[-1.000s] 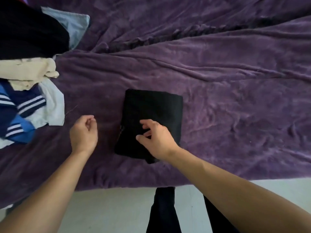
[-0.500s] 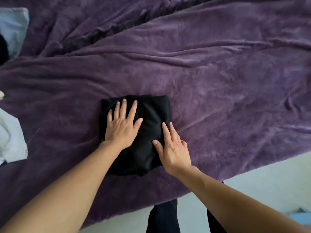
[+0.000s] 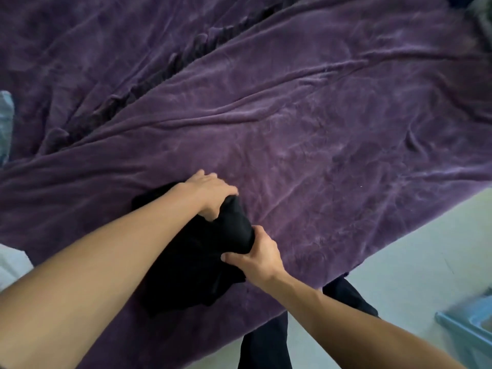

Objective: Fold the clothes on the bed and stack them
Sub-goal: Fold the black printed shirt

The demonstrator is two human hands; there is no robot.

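Your left hand and right hand both clutch the folded black fabric garment between them on the purple plush blanket, probably to carry it stackward intact.

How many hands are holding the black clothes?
2. The left hand grips the far end of the black garment; the right hand grips its near right edge.

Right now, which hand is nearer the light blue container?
Right. The right hand grips the near end of the black garment, left of the container; the left hand grips it farther up the bed.
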